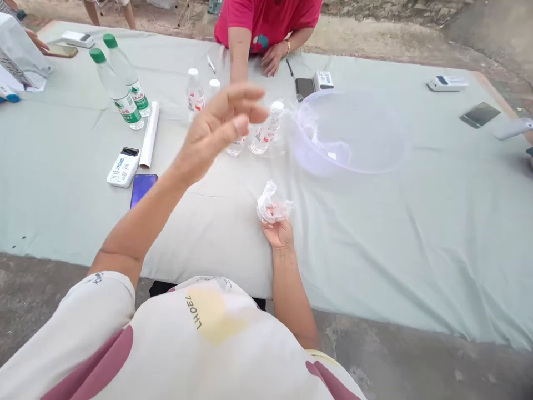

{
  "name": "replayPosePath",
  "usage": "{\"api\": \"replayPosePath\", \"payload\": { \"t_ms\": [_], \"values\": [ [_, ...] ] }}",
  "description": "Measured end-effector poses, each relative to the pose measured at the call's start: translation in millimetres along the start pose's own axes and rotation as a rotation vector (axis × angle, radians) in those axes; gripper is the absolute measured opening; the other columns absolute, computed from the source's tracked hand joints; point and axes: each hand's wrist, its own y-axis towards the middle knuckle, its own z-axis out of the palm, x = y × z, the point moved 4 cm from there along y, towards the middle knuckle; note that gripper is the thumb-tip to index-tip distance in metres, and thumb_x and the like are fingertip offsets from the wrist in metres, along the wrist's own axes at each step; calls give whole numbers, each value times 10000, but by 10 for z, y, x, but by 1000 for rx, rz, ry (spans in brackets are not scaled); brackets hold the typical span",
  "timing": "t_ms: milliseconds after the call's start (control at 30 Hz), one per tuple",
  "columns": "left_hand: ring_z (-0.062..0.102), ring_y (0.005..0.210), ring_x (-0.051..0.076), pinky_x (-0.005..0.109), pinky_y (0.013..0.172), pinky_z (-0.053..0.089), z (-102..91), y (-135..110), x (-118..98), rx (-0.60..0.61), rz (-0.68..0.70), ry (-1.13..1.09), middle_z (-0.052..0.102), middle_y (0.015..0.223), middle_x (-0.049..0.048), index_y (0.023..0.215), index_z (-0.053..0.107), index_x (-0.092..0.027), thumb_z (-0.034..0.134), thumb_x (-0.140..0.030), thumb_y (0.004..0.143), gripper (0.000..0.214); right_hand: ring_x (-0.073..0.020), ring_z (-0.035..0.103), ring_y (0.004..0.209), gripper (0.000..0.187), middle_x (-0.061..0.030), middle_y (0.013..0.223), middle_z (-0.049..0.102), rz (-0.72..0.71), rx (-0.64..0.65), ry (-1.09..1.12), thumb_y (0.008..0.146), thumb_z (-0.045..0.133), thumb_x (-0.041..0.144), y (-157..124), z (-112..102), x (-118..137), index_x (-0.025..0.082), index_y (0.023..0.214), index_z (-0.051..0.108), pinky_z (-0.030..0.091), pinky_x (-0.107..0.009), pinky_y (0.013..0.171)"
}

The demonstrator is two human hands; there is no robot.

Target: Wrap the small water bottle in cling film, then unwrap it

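My left hand (222, 119) is raised over the middle of the table, its fingers apart and nothing held in them. Behind it stand small water bottles with white caps; one clear bottle (264, 133) shows just to its right. Low over the table near my body, my right hand (280, 233) is closed on a crumpled clear plastic bag (271, 204). The bag covers the fingertips, and something pinkish shows through it, which I cannot make out. A translucent pale purple basin (350, 158) with clear plastic inside sits beyond my right hand.
Two green-capped bottles (125, 103), a white roll (150, 136), a white power bank (124, 166) and a phone (142, 190) lie left. A person in a pink shirt (266, 25) leans on the far edge, one arm behind my left hand. Another phone (479, 115) lies right.
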Motion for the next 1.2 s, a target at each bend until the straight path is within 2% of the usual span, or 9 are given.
{"api": "replayPosePath", "payload": {
  "t_ms": [133, 167, 333, 533, 667, 833, 1033, 1100, 1200],
  "values": [
    [527, 1319, 291, 307, 994, 472, 525, -552, 493, 532, 9, 31, 671, 1236, 29, 1210, 680, -193, 827, -105, 672, 565, -40, 414, 503, 298, 52, 703, 573, 101, 128, -86, 607, 817, 209, -267, 364, 128, 231, 854, 652, 328, -125, 365],
    [506, 1337, 288, 308, 1001, 455, 594, -681, 641, 564, -24, 41, 664, 1240, 32, 1200, 684, -186, 829, -103, 656, 569, -41, 408, 498, 295, 53, 708, 574, 114, 168, -103, 624, 817, 223, -340, 481, 193, 234, 869, 654, 331, -132, 363],
    [620, 923, 190, 323, 901, 456, 675, -1157, 1087, 523, -144, 3, 679, 899, 21, 824, 686, -179, 730, -266, 793, 103, -29, 463, 524, 324, 82, 689, 549, 24, 121, -115, 625, 854, 199, -490, 890, 526, 244, 855, 631, 367, -104, 387],
    [558, 614, 130, 291, 650, 451, 428, -1540, 1206, 484, -287, -168, 582, 682, -18, 826, 565, -189, 636, -448, 867, 271, -24, 539, 558, 305, 81, 702, 604, -158, -154, -99, 626, 850, 177, -262, 820, 466, 223, 815, 614, 428, -96, 432],
    [564, 637, 115, 266, 649, 458, 225, -1642, 1359, 399, -375, -318, 596, 723, -10, 772, 566, -182, 700, -516, 815, 362, -26, 554, 562, 310, 84, 722, 616, -173, -150, -96, 636, 859, 196, -233, 807, 288, 231, 812, 606, 431, -99, 427],
    [674, 798, 196, 292, 659, 516, 257, -1564, 1490, 410, -546, -698, 692, 930, 74, 789, 630, -167, 642, -655, 810, 488, -7, 499, 515, 331, 109, 690, 586, -36, 46, -29, 635, 867, 198, -315, 1036, 81, 247, 831, 605, 405, -82, 404],
    [513, 491, 105, 242, 466, 360, 475, -1638, 1374, 726, -620, -729, 687, 764, 63, 972, 702, -150, 678, -607, 804, 487, -37, 509, 534, 234, 96, 683, 572, -54, 91, -217, 736, 801, 257, -345, 1160, -84, 263, 848, 596, 480, -145, 488],
    [472, 501, 80, 224, 486, 356, 458, -1651, 1350, 671, -556, -715, 621, 660, 9, 915, 712, -157, 797, -500, 725, 401, -41, 502, 531, 235, 91, 694, 575, -67, 61, -258, 730, 797, 261, -344, 1119, -65, 260, 844, 592, 471, -152, 483],
    [524, 595, 73, 191, 564, 401, 343, -1597, 1388, 441, -472, -632, 599, 650, -5, 859, 723, -149, 840, -457, 693, 369, -38, 513, 542, 286, 87, 730, 592, -110, 2, -296, 687, 816, 272, -341, 1004, 12, 259, 853, 584, 440, -146, 461]
  ]
}}
